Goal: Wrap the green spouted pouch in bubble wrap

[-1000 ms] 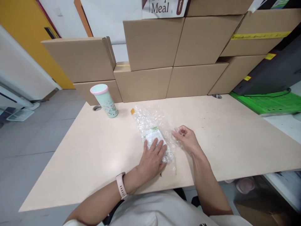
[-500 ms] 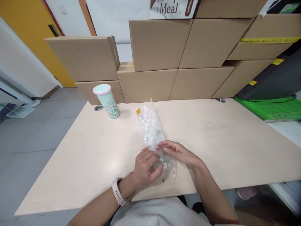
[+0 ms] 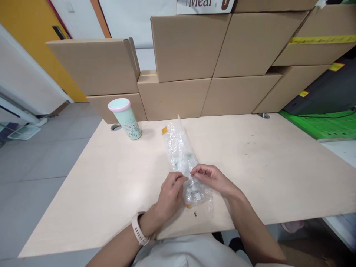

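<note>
A long piece of clear bubble wrap [image 3: 178, 142] lies on the table in front of me, with bits of yellow-orange tape at its far left corner and near end. Something pale and partly greenish shows through the plastic, too blurred to name. My left hand [image 3: 171, 191], with a pale pink watch band on its wrist, has its fingers curled and pinched at the left edge of the wrap's middle. From the right, my right hand [image 3: 213, 180] pinches the wrap close to the left fingertips. The fingertips of both hands nearly meet.
A mint-green tumbler [image 3: 126, 120] with a pink rim stands at the table's back left. Stacked cardboard boxes [image 3: 178, 98] wall off the back edge. At the far right lies a green plastic crate or mat [image 3: 319, 128]. The pale wooden table [image 3: 111, 193] carries a small dark mark near its front edge.
My left hand has drawn its fingers in, uncovering the near end of the bubble wrap and its tape. My right fingers have closed from nearly straight to a pinch. The view has shifted slightly.
</note>
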### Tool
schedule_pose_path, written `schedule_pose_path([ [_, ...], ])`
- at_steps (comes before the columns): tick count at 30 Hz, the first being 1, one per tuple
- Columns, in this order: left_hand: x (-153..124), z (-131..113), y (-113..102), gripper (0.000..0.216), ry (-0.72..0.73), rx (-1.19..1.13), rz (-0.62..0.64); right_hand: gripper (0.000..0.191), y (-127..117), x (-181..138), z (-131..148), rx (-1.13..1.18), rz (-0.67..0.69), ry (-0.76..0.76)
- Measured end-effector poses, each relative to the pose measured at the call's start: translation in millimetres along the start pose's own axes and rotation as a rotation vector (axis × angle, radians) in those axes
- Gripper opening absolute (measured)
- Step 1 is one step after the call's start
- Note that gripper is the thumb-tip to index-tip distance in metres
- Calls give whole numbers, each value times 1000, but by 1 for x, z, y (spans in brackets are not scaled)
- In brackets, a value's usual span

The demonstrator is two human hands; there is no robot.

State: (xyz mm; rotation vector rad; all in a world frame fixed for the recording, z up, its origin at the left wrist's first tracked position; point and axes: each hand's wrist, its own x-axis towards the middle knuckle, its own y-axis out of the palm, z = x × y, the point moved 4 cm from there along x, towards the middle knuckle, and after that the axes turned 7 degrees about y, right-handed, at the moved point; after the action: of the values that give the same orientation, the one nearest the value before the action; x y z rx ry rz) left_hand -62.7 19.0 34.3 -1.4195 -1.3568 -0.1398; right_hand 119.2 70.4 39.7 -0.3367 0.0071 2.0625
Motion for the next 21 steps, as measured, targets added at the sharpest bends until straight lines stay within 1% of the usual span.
schedule_pose_path([
  [3, -2, -7, 1, 42, 16, -94, 35, 31, -3, 2, -2, 7, -105, 2],
  [6, -5, -14, 7, 43, -6, -150, 116, 27, -1, 6, -6, -98, -148, 5],
  [9, -8, -17, 13, 41, -48, -106, 211, 28, -1, 10, -12, -162, -195, 19],
  [12, -10, -18, 16, 40, -66, -28, 280, 37, -10, 9, -16, -265, -362, 68],
  [13, -10, -18, 16, 40, -58, -10, 292, 38, -12, 8, -16, -330, -391, 81],
  [14, -10, -19, 16, 40, -46, 1, 302, 36, -12, 7, -15, -401, -383, 88],
  [16, -9, -20, 16, 41, -19, -1, 320, 33, -7, 7, -12, -501, -294, 82],
  [17, -8, -20, 16, 41, -7, -13, 326, 32, -4, 6, -11, -512, -247, 81],
  [19, -9, -21, 17, 41, 6, -47, 325, 29, 2, 5, -9, -444, -196, 101],
  [21, -10, -21, 18, 40, -2, -81, 303, 34, 8, 4, -9, -255, -151, 142],
])
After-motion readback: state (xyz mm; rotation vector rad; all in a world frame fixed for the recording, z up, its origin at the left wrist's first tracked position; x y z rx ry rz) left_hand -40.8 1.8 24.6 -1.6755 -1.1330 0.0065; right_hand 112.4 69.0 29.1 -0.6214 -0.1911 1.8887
